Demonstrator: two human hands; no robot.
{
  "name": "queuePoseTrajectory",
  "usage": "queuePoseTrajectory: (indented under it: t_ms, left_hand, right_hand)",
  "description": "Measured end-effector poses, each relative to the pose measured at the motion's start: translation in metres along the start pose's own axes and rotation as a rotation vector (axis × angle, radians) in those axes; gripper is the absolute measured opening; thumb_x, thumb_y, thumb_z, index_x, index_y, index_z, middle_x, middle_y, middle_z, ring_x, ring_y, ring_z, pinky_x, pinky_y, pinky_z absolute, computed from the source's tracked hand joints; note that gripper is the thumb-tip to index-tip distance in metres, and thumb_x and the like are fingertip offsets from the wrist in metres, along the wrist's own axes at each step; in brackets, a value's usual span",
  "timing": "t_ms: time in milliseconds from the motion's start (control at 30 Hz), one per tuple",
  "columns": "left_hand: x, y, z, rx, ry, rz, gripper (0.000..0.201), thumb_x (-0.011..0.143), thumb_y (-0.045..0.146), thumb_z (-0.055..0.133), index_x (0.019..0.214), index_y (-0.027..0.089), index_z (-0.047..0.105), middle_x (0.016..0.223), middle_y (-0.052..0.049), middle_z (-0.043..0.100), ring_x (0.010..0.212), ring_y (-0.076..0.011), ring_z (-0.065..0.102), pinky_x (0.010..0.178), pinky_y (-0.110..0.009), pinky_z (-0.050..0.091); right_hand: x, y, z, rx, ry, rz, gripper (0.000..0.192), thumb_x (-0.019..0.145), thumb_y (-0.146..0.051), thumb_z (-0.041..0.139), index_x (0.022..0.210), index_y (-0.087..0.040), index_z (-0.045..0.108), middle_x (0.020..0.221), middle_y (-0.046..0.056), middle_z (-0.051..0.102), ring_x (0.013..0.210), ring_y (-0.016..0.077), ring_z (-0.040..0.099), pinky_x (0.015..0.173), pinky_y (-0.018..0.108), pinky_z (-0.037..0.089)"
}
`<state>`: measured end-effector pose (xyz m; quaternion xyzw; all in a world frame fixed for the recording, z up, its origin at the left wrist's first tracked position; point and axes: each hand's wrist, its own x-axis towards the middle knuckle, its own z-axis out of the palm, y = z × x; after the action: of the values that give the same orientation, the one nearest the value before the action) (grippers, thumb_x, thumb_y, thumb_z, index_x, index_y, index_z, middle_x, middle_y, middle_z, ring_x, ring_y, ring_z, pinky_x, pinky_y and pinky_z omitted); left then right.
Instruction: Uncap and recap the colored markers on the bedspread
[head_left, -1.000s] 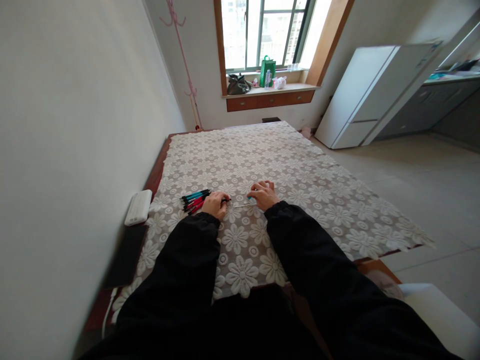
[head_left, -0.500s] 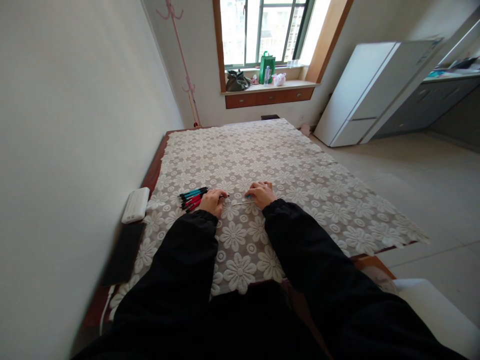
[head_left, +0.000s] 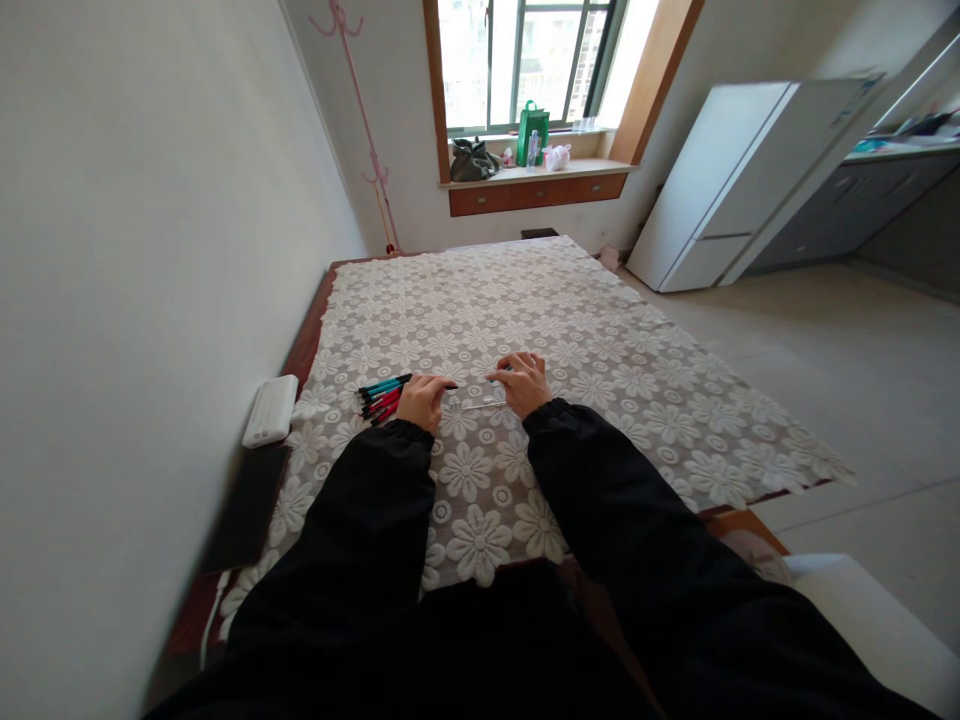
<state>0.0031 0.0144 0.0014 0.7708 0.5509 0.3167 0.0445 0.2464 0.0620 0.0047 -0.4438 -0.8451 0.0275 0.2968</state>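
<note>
**A pinch on either side**

A long wooden table (head_left: pixel 306 345), smooth and reddish-brown along its left edge, carries a tablecloth (head_left: pixel 465 300) of raised cream petals on grey fabric, its border scalloped. By the table's left edge lie a flat, black rectangular slab (head_left: pixel 246 510) and, beyond it, a white power bank (head_left: pixel 271 412) with rounded corners. In from the middle of the near edge, the left hand (head_left: pixel 422 402) and right hand (head_left: pixel 523 383) are apart. Slim red, teal and black pens (head_left: pixel 384 394) lie loosely bundled just left of the left hand. A thin, pale, straight rod (head_left: pixel 484 405) lies between the hands. The left fingertips grip a dark, narrow piece (head_left: pixel 451 387); the right ones pinch a small bluish piece (head_left: pixel 491 377), mostly hidden.
</note>
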Motion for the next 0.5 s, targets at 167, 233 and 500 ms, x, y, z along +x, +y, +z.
queuePoseTrajectory:
  t_ms: [167, 233, 500]
  left_hand:
    - [0.0001, 0.0072, -0.0049, -0.013, 0.081, -0.004, 0.032, 0.097, 0.022, 0.043, 0.105, 0.024, 0.074, 0.106, -0.007, 0.071, 0.105, -0.0232, 0.057, 0.098, -0.037, 0.045]
    - [0.0002, 0.007, -0.0042, 0.0, 0.05, -0.017, 0.031, 0.096, 0.022, 0.044, 0.105, 0.024, 0.074, 0.107, -0.007, 0.071, 0.107, -0.0239, 0.057, 0.099, -0.039, 0.044]
    - [0.0013, 0.0008, 0.0019, 0.035, -0.095, -0.078, 0.03, 0.089, 0.012, 0.047, 0.103, 0.022, 0.072, 0.105, -0.007, 0.071, 0.102, -0.0237, 0.061, 0.095, -0.038, 0.047]
  right_hand:
    - [-0.001, 0.005, 0.0039, -0.018, -0.152, 0.048, 0.032, 0.084, -0.008, 0.06, 0.088, -0.032, 0.08, 0.1, 0.006, 0.064, 0.107, 0.0236, 0.048, 0.1, 0.045, 0.025]
    - [-0.0005, 0.0053, 0.004, -0.004, -0.163, 0.053, 0.031, 0.085, -0.009, 0.059, 0.088, -0.032, 0.08, 0.1, 0.006, 0.064, 0.105, 0.0241, 0.049, 0.098, 0.044, 0.029]
    - [0.0028, -0.0045, -0.0026, 0.049, -0.08, -0.074, 0.038, 0.089, -0.005, 0.052, 0.109, -0.029, 0.075, 0.107, 0.007, 0.063, 0.108, 0.023, 0.048, 0.095, 0.037, 0.041]
